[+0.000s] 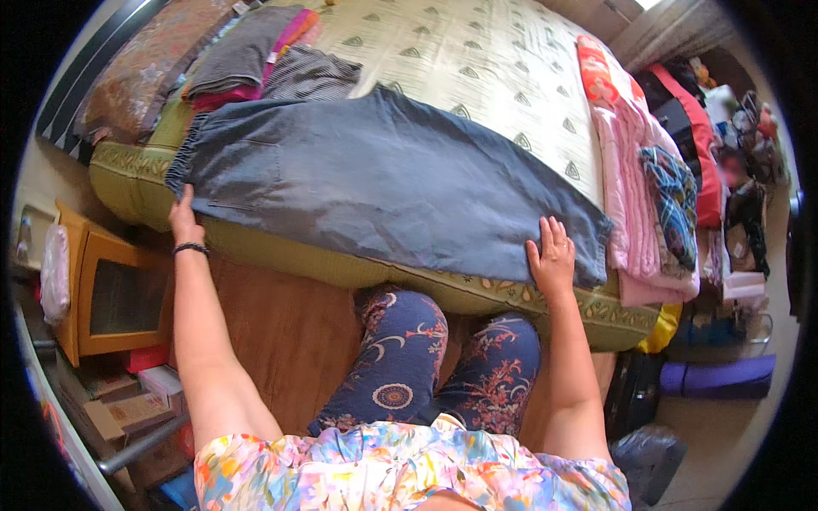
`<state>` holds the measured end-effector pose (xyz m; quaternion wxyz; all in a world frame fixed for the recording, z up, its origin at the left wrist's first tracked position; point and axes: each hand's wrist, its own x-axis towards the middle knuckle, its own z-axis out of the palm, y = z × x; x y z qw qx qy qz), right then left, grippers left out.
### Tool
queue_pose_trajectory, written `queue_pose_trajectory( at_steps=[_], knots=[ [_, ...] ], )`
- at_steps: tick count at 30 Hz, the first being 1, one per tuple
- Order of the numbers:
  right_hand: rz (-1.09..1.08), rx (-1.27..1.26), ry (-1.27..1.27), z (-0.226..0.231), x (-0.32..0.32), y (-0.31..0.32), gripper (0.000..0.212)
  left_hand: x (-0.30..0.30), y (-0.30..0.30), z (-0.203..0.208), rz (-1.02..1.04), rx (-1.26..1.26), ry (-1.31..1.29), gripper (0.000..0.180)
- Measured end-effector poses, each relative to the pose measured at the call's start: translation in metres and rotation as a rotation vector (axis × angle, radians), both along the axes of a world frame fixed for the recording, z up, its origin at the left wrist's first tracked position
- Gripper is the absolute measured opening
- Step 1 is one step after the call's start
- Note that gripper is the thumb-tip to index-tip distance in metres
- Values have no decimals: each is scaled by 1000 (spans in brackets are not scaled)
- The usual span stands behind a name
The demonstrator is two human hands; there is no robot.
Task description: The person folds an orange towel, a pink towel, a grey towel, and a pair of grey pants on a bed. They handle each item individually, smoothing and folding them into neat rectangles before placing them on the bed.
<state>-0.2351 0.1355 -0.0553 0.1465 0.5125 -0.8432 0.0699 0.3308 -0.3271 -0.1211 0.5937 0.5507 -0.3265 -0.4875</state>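
Note:
A pair of dark blue-grey trousers [366, 183] lies folded lengthwise along the near side of the bed, with its gathered elastic waistband to the left and its leg ends to the right. My left hand [185, 223] grips the near corner by the waistband, its fingers closed on the cloth edge. At the other end my right hand [554, 255] rests flat on the cloth near the hems, fingers stretched out and holding nothing.
Behind the waistband sit folded clothes [243, 55] and a striped garment [311, 75] on the patterned mattress [477, 51]. Pink bedding [630, 196] with a blue plaid cloth [669, 204] fills the right side. A wooden cabinet [77, 281] stands left; a purple roll [717, 377] lies right.

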Motion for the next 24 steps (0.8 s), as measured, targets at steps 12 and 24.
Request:
queue_pose_trajectory(
  at_steps=[12, 24],
  knots=[
    [-548, -546, -393, -1, -57, 122, 42, 5, 9, 8, -145, 121, 338, 50],
    [-66, -1085, -1303, 110, -92, 84, 10, -6, 3, -8, -249, 321, 173, 40]
  ],
)
